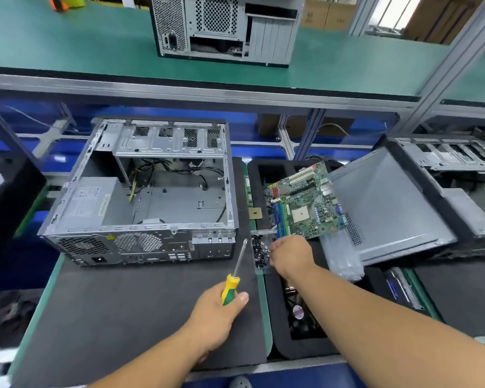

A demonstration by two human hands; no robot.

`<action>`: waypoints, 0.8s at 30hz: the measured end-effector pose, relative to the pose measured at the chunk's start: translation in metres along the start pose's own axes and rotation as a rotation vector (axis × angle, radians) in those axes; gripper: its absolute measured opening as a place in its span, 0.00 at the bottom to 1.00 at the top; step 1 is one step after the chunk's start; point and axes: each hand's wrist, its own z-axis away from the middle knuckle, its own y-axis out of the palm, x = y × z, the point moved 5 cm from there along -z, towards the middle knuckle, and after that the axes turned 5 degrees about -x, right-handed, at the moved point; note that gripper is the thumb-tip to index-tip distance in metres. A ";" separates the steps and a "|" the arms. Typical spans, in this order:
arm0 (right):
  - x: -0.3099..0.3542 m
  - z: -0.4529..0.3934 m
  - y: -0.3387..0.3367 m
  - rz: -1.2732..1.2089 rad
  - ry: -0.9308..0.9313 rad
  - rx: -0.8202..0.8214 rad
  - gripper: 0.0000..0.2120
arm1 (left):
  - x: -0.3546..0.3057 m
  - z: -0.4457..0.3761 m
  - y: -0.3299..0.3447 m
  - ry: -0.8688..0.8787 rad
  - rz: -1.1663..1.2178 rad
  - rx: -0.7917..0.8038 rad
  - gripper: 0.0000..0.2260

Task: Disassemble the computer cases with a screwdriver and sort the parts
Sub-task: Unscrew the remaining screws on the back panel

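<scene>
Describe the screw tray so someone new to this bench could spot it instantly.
Start at the opened computer case lying on the dark mat. Just past its near right corner, between the mat and the black foam bin, sits a narrow clear screw tray under the right hand. It alone holds a heap of small dark screws; the motherboard just behind it is green and flat.
</scene>
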 end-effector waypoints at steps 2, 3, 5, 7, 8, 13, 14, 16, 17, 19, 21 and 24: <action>-0.002 -0.013 0.002 -0.180 -0.005 -0.006 0.19 | 0.005 0.000 -0.001 -0.024 0.011 -0.003 0.15; -0.005 -0.017 0.001 -0.279 0.039 -0.019 0.16 | 0.007 0.001 -0.002 -0.033 0.017 -0.003 0.14; -0.013 -0.021 0.002 -0.410 0.113 -0.071 0.11 | 0.012 0.000 -0.001 -0.053 0.045 -0.007 0.15; -0.016 -0.022 0.007 -0.586 0.169 -0.064 0.13 | 0.014 0.000 0.001 -0.067 0.069 -0.011 0.15; -0.016 -0.021 0.011 -0.673 0.188 -0.053 0.15 | 0.015 -0.001 0.003 -0.070 0.074 -0.014 0.15; -0.022 -0.013 0.011 -0.902 0.238 0.006 0.17 | 0.012 -0.005 0.009 -0.062 0.083 -0.029 0.14; -0.022 -0.011 0.007 -0.936 0.237 0.004 0.16 | 0.011 -0.005 0.010 -0.058 0.086 -0.028 0.14; -0.023 -0.008 -0.003 -0.955 0.212 -0.042 0.16 | 0.009 -0.006 0.012 -0.050 0.097 -0.021 0.14; -0.023 -0.010 -0.009 -0.936 0.175 -0.081 0.15 | 0.008 -0.007 0.012 -0.048 0.099 -0.020 0.14; -0.020 -0.013 -0.023 -0.845 0.055 -0.183 0.15 | 0.007 -0.007 0.013 -0.048 0.097 -0.023 0.14; -0.009 -0.014 -0.038 -0.639 -0.142 -0.284 0.16 | 0.008 -0.006 0.014 -0.053 0.106 -0.023 0.13; 0.011 -0.012 -0.043 -0.318 -0.452 -0.236 0.17 | 0.008 -0.005 0.015 -0.056 0.098 -0.024 0.13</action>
